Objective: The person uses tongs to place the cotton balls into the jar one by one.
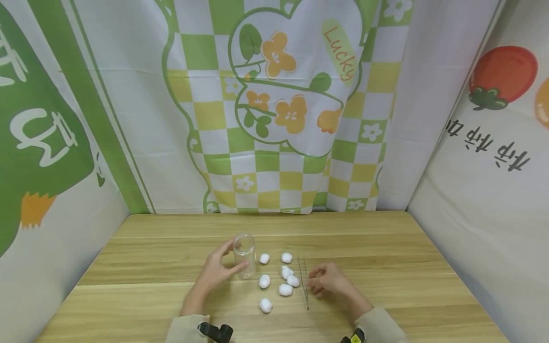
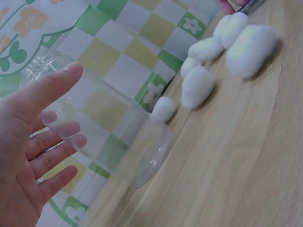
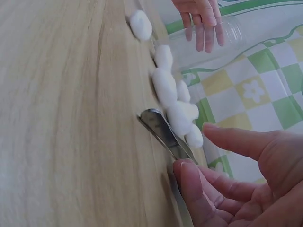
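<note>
A clear jar (image 1: 245, 259) stands upright on the table, its mouth uncovered. My left hand (image 1: 216, 269) holds it from the left, thumb on the near side and fingers round the far side; the fingers (image 2: 57, 156) look only slightly bent. White cotton balls (image 1: 265, 305) lie in loose rows to the right of the jar. Right of them lie metal tweezers (image 1: 303, 286), legs apart, joined end towards me. Beside the tweezers is my right hand (image 1: 328, 281), fingers loosely bent, thumb apart from the forefinger. A fingertip (image 3: 187, 172) is close to the tweezers; whether it touches them is unclear.
The wooden table (image 1: 171, 238) meets a checked green and yellow curtain (image 1: 266, 181) at its back edge. Printed fabric walls (image 1: 472, 200) close in both sides. Several cotton balls sit between my two hands, some touching one another.
</note>
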Tool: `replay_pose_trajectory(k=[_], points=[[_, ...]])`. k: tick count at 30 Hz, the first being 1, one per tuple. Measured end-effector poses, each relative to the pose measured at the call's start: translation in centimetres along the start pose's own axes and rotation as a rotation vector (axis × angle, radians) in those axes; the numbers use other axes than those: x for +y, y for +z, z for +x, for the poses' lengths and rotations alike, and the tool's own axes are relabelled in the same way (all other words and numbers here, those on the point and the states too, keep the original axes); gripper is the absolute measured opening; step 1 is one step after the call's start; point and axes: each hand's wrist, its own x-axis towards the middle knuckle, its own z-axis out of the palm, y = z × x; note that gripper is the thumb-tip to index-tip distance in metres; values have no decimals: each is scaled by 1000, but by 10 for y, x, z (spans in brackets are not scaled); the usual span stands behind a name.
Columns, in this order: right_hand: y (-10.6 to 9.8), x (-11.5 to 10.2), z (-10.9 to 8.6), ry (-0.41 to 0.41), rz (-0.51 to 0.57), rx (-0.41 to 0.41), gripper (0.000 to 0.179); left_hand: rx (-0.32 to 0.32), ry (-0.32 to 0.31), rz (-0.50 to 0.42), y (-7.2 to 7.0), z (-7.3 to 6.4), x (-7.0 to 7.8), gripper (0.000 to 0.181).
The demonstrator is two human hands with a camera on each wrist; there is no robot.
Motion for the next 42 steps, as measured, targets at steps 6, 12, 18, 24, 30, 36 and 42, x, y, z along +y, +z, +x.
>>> replay_pose_trajectory(k=[6, 12, 18, 24, 30, 36, 42], points=[[8, -2, 0, 74, 52, 39, 26, 23, -30, -81, 7, -1, 0, 74], [15, -4, 3, 106, 76, 74, 21, 45, -79, -101, 10, -2, -1, 79], [20, -5, 7, 130, 64, 115, 24, 56, -71, -132, 12, -1, -3, 78], [24, -5, 8, 128, 0, 166, 29, 45, -28, -158, 16, -1, -5, 69], [25, -5, 8, 109, -64, 193, 27, 32, -35, -163, 18, 0, -6, 70], [25, -6, 8, 87, -135, 195, 23, 21, -60, -164, 19, 1, -5, 70], [26, -5, 7, 72, -177, 212, 20, 17, -62, -164, 19, 1, -6, 71]])
